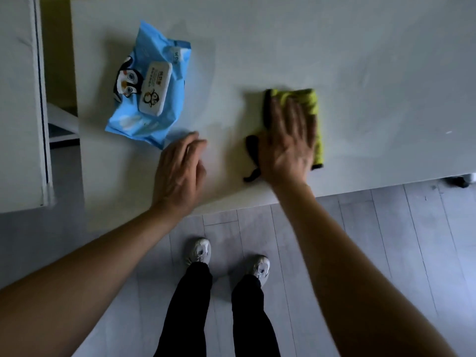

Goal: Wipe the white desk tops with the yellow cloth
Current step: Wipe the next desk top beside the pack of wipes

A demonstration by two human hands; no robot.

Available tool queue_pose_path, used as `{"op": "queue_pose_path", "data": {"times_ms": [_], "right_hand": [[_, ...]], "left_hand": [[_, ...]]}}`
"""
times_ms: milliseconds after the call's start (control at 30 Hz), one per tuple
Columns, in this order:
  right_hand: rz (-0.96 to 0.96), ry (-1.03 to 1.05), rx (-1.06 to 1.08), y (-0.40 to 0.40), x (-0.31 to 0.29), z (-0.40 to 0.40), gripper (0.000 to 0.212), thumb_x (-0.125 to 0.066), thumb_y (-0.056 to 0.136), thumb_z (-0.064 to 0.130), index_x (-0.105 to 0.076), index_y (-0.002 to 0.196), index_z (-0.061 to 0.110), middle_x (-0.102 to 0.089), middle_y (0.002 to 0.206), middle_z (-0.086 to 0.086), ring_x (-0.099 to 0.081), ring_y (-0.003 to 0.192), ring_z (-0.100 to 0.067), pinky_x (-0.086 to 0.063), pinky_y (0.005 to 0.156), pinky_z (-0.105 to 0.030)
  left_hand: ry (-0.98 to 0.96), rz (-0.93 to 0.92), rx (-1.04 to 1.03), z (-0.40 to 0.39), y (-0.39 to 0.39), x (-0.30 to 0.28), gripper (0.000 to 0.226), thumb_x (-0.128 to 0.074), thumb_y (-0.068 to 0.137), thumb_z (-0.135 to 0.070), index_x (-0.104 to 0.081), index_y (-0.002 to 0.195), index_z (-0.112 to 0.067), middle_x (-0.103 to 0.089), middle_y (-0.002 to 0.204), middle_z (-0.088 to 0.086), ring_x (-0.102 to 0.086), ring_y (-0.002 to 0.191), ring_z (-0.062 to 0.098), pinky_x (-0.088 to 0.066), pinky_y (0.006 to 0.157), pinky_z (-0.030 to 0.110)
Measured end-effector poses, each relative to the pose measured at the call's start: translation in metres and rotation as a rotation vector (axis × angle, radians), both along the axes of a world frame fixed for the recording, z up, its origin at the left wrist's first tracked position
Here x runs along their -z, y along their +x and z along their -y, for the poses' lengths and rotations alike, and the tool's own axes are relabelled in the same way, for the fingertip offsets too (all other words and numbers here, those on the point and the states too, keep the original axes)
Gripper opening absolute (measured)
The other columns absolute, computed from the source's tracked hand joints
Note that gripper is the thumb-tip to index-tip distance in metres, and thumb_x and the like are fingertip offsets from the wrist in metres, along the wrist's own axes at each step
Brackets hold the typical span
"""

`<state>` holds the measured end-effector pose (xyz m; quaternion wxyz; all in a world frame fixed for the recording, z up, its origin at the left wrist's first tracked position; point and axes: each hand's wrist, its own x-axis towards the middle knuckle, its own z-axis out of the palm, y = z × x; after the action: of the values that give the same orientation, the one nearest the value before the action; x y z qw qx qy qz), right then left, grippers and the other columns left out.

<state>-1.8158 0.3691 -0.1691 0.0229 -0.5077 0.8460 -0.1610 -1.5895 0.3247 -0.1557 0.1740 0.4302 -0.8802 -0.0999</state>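
Note:
A folded yellow cloth (310,104) with a dark edge lies on the white desk top (309,47), near its front edge. My right hand (287,143) lies flat on the cloth with straight fingers pressing it down; most of the cloth is hidden under the palm. My left hand (180,171) rests on the desk to the left of the cloth, fingers relaxed and holding nothing, its fingertips close to the wipes pack.
A blue pack of wet wipes (149,88) with a penguin picture lies on the desk's left part. A second white desk (20,99) stands at the far left across a narrow gap. Grey plank floor (386,240) and my feet lie below the desk's front edge.

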Motion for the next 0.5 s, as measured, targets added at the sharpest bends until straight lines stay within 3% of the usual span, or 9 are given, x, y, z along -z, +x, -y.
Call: {"op": "queue_pose_path", "data": {"times_ms": [133, 267, 367, 433, 500], "right_hand": [[-0.001, 0.064, 0.224, -0.075, -0.003, -0.025, 0.069, -0.041, 0.097, 0.043, -0.021, 0.161, 0.027, -0.024, 0.167, -0.006, -0.017, 0.155, -0.022, -0.007, 0.126, -0.049], [-0.023, 0.097, 0.276, -0.072, -0.003, -0.018, 0.073, -0.038, 0.097, 0.048, -0.016, 0.162, 0.024, -0.019, 0.168, -0.008, -0.013, 0.156, -0.023, -0.004, 0.126, -0.053], [-0.071, 0.095, -0.027, -0.015, -0.004, 0.010, 0.081, -0.044, 0.090, 0.060, -0.022, 0.161, 0.028, -0.023, 0.166, -0.011, -0.015, 0.155, -0.025, 0.000, 0.127, -0.048], [-0.069, 0.041, -0.295, 0.034, -0.005, 0.032, 0.068, -0.040, 0.099, 0.055, -0.026, 0.160, 0.028, -0.029, 0.165, -0.009, -0.019, 0.154, -0.025, -0.004, 0.126, -0.048], [-0.036, 0.010, -0.375, 0.060, -0.007, 0.047, 0.056, -0.033, 0.107, 0.046, -0.028, 0.160, 0.028, -0.029, 0.165, -0.006, -0.020, 0.155, -0.023, -0.008, 0.126, -0.049]], "left_hand": [[0.049, 0.040, -0.077, 0.013, -0.032, 0.007, 0.054, -0.038, 0.104, -0.022, -0.043, 0.154, -0.002, -0.038, 0.163, 0.019, -0.035, 0.152, 0.033, -0.028, 0.125, 0.049], [0.032, 0.018, -0.103, 0.014, -0.034, 0.019, 0.055, -0.034, 0.107, -0.023, -0.038, 0.158, -0.004, -0.033, 0.166, 0.017, -0.028, 0.156, 0.032, -0.023, 0.128, 0.049], [-0.007, 0.002, -0.109, 0.015, -0.034, 0.023, 0.054, -0.036, 0.106, -0.020, -0.039, 0.157, -0.001, -0.035, 0.165, 0.019, -0.030, 0.155, 0.033, -0.024, 0.127, 0.049], [-0.007, -0.017, -0.110, 0.017, -0.034, 0.026, 0.054, -0.036, 0.106, -0.019, -0.041, 0.155, 0.003, -0.039, 0.162, 0.022, -0.034, 0.153, 0.036, -0.028, 0.126, 0.051], [0.014, -0.036, -0.120, 0.017, -0.032, 0.027, 0.055, -0.035, 0.107, -0.021, -0.040, 0.154, 0.006, -0.040, 0.161, 0.024, -0.036, 0.151, 0.037, -0.030, 0.125, 0.052]]}}
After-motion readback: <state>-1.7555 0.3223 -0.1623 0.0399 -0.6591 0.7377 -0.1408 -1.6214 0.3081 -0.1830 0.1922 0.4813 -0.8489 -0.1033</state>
